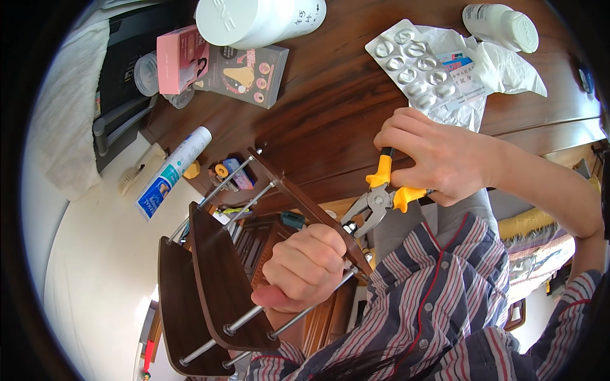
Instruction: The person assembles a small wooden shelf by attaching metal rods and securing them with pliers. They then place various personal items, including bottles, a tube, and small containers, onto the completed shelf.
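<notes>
Our left grip [304, 267]: fisted below centre, thumb [271, 296] to the left. Our right grip [438, 155]: fingers [405, 134] curled, right of centre, forearm [543, 168] toward right edge.

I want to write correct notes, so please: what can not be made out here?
Head view:
Metal rod: middle hidden by the left hand.
Pliers: handle ends partly hidden by the right hand.
Large white bottle: cut off by the upper edge.
Silver fitting: too small to tell if the pliers touch it.
</notes>
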Action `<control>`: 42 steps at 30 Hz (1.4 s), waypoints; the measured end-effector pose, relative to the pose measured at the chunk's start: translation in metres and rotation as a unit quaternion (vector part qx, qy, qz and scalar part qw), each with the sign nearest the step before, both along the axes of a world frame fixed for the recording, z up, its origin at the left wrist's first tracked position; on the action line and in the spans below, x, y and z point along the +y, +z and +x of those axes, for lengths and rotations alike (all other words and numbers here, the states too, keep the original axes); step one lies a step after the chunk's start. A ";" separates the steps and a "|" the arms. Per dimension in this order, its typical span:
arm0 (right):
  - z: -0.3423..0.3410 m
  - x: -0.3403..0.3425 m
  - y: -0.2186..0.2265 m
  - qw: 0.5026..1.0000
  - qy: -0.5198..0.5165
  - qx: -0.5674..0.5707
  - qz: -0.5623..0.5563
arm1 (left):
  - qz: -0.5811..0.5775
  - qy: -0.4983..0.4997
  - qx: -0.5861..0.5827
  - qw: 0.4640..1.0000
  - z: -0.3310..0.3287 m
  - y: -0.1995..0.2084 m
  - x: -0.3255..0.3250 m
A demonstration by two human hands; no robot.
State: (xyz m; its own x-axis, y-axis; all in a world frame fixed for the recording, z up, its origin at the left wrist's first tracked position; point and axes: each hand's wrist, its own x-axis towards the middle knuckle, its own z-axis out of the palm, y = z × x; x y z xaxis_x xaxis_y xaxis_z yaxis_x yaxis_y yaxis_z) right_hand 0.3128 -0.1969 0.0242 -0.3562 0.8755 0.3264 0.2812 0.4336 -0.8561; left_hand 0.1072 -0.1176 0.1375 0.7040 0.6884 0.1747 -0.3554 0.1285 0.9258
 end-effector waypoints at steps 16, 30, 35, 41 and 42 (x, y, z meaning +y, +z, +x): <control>0.000 -0.004 -0.002 0.997 0.029 0.035 -0.067 | 0.011 -0.019 -0.046 0.999 0.000 -0.006 -0.007; -0.007 -0.007 0.016 0.999 0.013 0.007 -0.031 | 0.006 0.011 -0.097 0.995 0.000 0.001 -0.002; -0.004 -0.009 0.019 1.000 -0.008 -0.015 -0.022 | 0.008 0.019 -0.098 0.995 0.003 0.002 -0.003; -0.005 -0.009 0.018 0.999 -0.033 -0.015 -0.005 | 0.008 0.030 -0.106 0.994 0.005 0.001 -0.004; -0.005 -0.010 0.018 0.999 -0.032 -0.014 -0.006 | 0.008 0.033 -0.109 0.993 0.005 0.001 -0.004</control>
